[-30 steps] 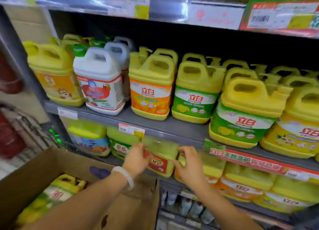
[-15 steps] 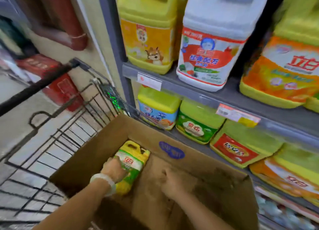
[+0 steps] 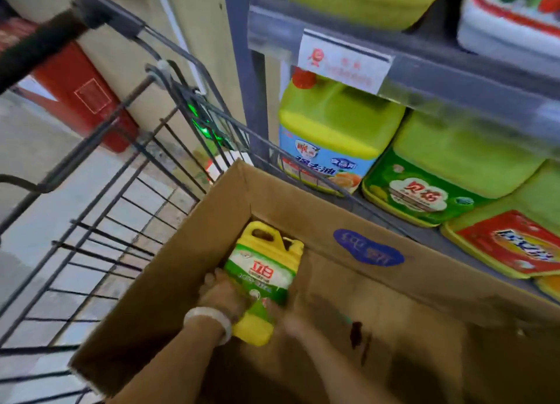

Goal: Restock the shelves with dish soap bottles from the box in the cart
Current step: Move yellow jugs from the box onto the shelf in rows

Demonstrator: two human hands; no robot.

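A yellow dish soap bottle [image 3: 265,274] with a green label lies inside the open cardboard box [image 3: 357,221], which sits in the wire cart [image 3: 100,218]. My left hand [image 3: 222,294], with a white bangle on its wrist, grips the bottle's left side near the base. My right hand [image 3: 286,317] is blurred; it holds the bottle's lower right side. Yellow and green soap jugs [image 3: 330,130] fill the grey shelves [image 3: 454,79] to the right.
The cart's black handle [image 3: 36,51] crosses the upper left. A red cabinet [image 3: 88,97] stands against the beige wall behind the cart. A price tag [image 3: 342,61] hangs on the upper shelf edge. The box's far flap stands close under the lower shelf.
My hands left the shelf front and dropped into the box. The left hand took the bottle first; now the right hand has joined it on the bottle. The view tilted down and left.
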